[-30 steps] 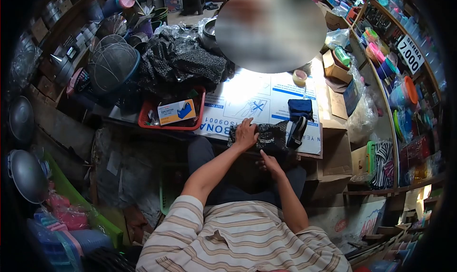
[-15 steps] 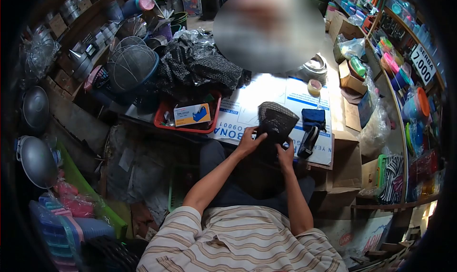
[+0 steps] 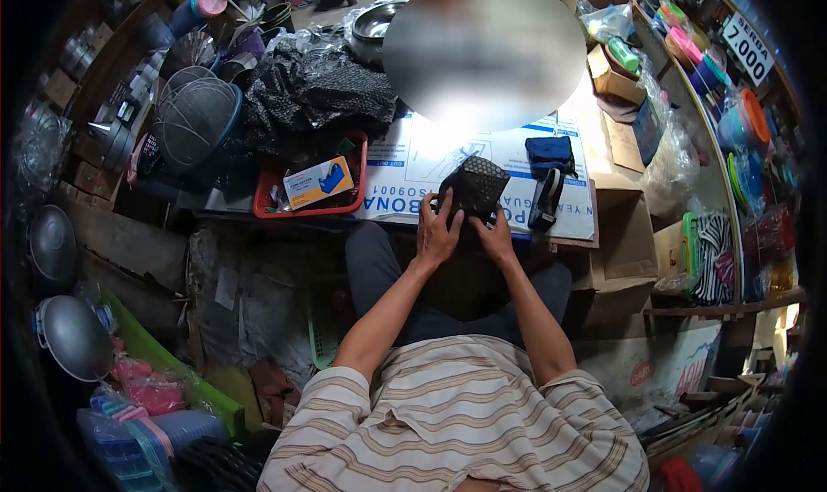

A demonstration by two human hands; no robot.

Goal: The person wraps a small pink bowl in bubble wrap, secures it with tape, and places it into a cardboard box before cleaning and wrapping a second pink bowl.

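A black item with a patterned, mesh-like surface (image 3: 481, 184) is held at the table's front edge, above my lap. My left hand (image 3: 439, 232) grips its left and lower side, fingers up against it. At its lower right, my right hand (image 3: 495, 233) pinches the edge with thumb and fingers. Right of it on the printed board (image 3: 396, 160) lie a dark blue folded pouch (image 3: 550, 152) and a black strap-like item (image 3: 546, 201).
A red tray (image 3: 359, 182) with a tape cutter box (image 3: 319, 182) stands on the left, below black bubble wrap (image 3: 319, 91). Metal bowl (image 3: 376, 27) at the back. Cardboard boxes (image 3: 624, 233) flank the right side. A blurred area covers the far side.
The view has shifted. The black item is now more bunched and its top is lower. My left hand has moved from its side to its lower front.
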